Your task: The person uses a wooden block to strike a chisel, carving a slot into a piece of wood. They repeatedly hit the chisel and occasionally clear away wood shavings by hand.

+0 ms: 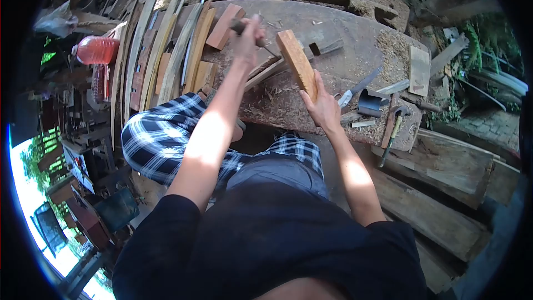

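My left hand [249, 36], blurred by motion, is closed around a thin-shafted tool [237, 26] with a dark handle. Its narrow shaft slants down to the right, ending near the block; the tip's shape is too fine to make out. In my right hand [323, 105] is a rectangular wooden block [297, 61], gripped at its near end and tilted away over the workbench [338, 19]. Beneath the block lies a pale wood strip [327, 48] with a dark notch. A reddish wood block [225, 26] rests just beyond my left hand.
Long wood strips [147, 72] line the left side, beside a bottle of pink liquid [97, 50]. At the bench's right lie a blade with a light handle [366, 80], a dark curved piece [371, 103], a green-handled hammer [393, 133] and wood shavings [391, 50]. Planks [433, 205] lie at lower right.
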{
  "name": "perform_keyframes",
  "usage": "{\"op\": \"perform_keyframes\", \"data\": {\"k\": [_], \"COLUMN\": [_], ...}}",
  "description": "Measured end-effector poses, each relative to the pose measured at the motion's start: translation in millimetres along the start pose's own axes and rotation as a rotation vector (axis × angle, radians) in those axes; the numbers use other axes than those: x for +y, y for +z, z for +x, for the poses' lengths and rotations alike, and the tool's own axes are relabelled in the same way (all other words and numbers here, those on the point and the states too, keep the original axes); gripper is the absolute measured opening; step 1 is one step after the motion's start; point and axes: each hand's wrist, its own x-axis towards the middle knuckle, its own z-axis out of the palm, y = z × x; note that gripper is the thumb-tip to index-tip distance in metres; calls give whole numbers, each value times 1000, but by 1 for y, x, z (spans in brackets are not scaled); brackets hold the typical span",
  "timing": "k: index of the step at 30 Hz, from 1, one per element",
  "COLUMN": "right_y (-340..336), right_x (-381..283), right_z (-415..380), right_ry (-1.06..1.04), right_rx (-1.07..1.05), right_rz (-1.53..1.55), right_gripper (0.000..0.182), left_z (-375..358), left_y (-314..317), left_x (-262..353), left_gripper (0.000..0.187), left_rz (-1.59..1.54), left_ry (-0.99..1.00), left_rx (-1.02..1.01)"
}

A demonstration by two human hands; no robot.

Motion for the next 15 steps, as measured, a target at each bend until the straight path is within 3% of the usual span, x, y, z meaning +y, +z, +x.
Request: {"op": "perform_keyframes", "data": {"k": [1, 5, 9, 11, 13, 15], "right_y": [2, 6, 26, 32, 40, 45], "right_x": [-1, 2, 14, 23, 38, 47], "right_z": [0, -4, -8, -4, -2, -4], "right_ry": [15, 92, 124, 242, 316, 252], "right_rx": [-32, -70, 173, 262, 257, 301], "right_rz": [51, 259, 445, 524, 466, 367], "right_gripper": [83, 83, 82, 82, 84, 87], "left_z": [11, 19, 2, -17, -47, -63], "left_y": [-6, 5, 26, 36, 56, 65], "left_x": [6, 47, 49, 25, -5, -38], "left_gripper": [30, 29, 32, 28, 17, 15], "left_rz": [-137, 78, -23, 13, 167, 349], "left_ry": [-22, 157, 28, -199, -264, -345], "left_rx": [90, -124, -252, -336, -361, -446]}}
